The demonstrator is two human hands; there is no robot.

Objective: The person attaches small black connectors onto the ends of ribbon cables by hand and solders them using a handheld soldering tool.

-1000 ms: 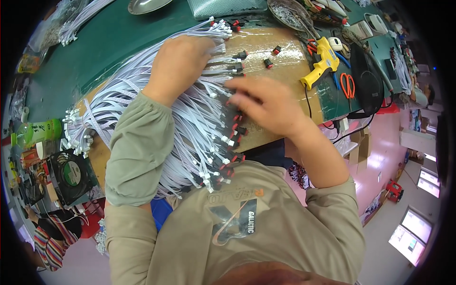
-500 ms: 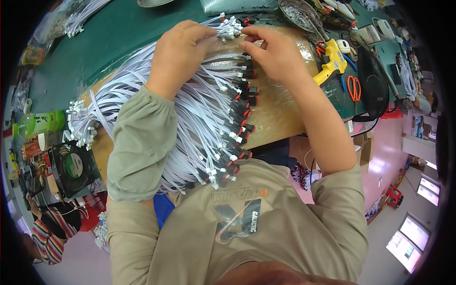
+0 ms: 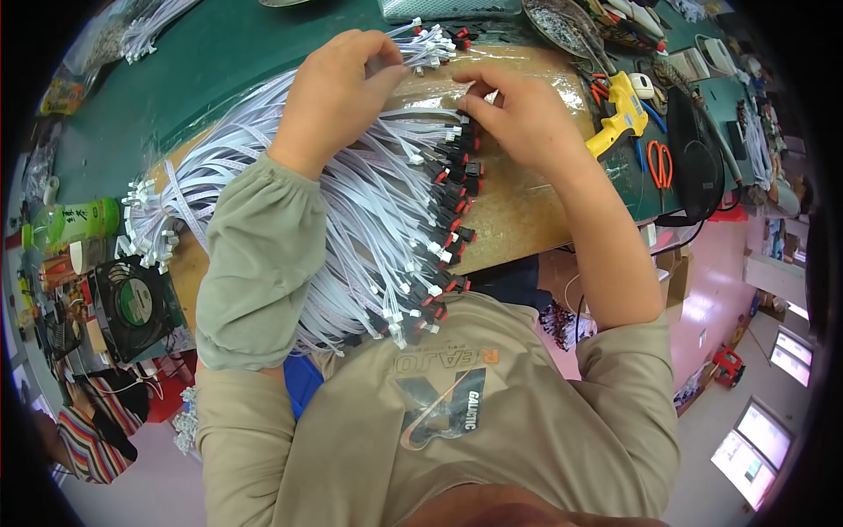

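Observation:
A wide fan of white flat cables (image 3: pixel 369 220) lies across the board before me. Small white plugs and black-and-red connectors (image 3: pixel 457 189) line its right side. Over the far part of the fan is my left hand (image 3: pixel 338 101), its fingers bent and the thumb apart from the index finger, with nothing visible between them. Just beyond these fingertips rests a separate small bunch of white cable ends (image 3: pixel 430 48). My right hand (image 3: pixel 527 114) hovers at the far right corner of the fan. Its index finger and thumb are parted, close to the farthest black connector.
On the right lie a yellow glue gun (image 3: pixel 619 114) and orange-handled scissors (image 3: pixel 659 164). A metal dish (image 3: pixel 562 31) stands at the back. To the left are a green bottle (image 3: pixel 79 224) and a black fan (image 3: pixel 132 303). Another person's striped sleeve (image 3: pixel 92 439) shows at lower left.
Both hands have drawn away from the small bunch of cable ends. My right hand has come nearer and slightly right, toward the farthest connectors; the left hand has shifted only a little.

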